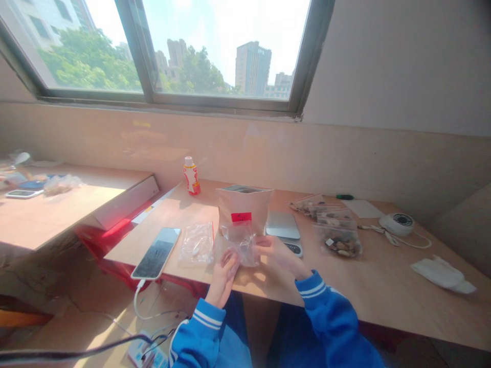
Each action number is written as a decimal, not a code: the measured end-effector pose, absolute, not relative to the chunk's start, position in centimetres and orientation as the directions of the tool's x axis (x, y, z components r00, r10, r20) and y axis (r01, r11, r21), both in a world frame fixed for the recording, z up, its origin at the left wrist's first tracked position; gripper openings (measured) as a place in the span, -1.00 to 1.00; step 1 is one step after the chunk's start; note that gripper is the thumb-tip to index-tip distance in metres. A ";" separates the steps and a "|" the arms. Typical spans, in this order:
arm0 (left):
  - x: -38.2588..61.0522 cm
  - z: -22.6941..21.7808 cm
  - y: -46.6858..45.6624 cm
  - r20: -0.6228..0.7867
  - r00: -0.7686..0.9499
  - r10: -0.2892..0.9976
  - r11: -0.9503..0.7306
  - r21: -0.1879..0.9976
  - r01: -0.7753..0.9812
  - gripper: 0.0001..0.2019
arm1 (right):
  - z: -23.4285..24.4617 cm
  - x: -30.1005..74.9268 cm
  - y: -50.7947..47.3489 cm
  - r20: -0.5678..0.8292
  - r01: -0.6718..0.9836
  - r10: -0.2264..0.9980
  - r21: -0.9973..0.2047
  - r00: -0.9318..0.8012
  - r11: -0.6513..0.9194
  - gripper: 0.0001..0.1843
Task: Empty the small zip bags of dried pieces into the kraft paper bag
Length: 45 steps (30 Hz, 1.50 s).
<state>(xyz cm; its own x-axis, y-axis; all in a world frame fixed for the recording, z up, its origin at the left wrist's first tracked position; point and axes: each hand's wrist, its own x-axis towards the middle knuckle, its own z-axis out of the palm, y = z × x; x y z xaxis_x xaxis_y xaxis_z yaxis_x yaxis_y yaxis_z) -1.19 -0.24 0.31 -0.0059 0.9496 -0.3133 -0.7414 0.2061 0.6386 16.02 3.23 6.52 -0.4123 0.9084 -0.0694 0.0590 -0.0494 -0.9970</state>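
Observation:
Between my two hands is a clear plastic bag point(245, 250), held upright at the front edge of the table. My left hand point(227, 268) grips its lower left side with the fingers closed. On the opposite side, the fingers of my right hand point(268, 248) pinch the bag's edge. Whether anything lies inside the bag I cannot make out. Right behind it stands a large pouch point(226, 209) with a red label and an open top. A digital scale point(283, 226) sits just beyond my right hand. To the left lies a stack of clear zip bags point(196, 245).
A phone point(157, 255) on a charging cable lies at the left edge. Behind stands a red-and-white bottle point(192, 176). Filled zip bags point(339, 237), a white camera point(397, 224), a green-capped pen point(344, 197) and a crumpled white wrapper point(443, 275) are on the right.

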 end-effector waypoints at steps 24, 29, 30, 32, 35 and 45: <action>-4.6 5.4 -2.4 -0.355 -0.085 0.931 0.151 0.588 -0.795 -0.80 | 17.8 13.1 9.5 0.595 0.460 0.757 -0.612 -0.269 0.644 -0.68; -4.5 5.2 -2.5 -0.334 -0.083 0.939 0.148 0.609 -0.779 -0.80 | 17.6 13.8 6.5 0.658 0.360 0.719 -0.629 -0.225 0.689 -0.77; -4.4 5.2 -2.5 -0.346 -0.093 0.934 0.151 0.616 -0.773 -0.78 | 17.4 14.1 5.8 0.620 0.327 0.738 -0.663 -0.265 0.674 -0.79; -4.2 5.4 -2.6 -0.340 -0.093 0.936 0.154 0.631 -0.760 -0.76 | 16.8 14.6 4.8 0.480 0.264 0.773 -0.750 -0.414 0.607 -0.80; -3.6 5.8 -2.8 -0.249 -0.041 0.968 0.133 0.641 -0.756 -0.76 | 15.1 15.0 4.0 0.292 0.300 0.773 -0.800 -0.563 0.520 -0.80; -2.5 5.9 -3.0 -0.197 -0.011 0.980 0.114 0.612 -0.783 -0.71 | 11.6 14.4 3.5 0.277 0.410 0.770 -0.717 -0.575 0.564 -0.77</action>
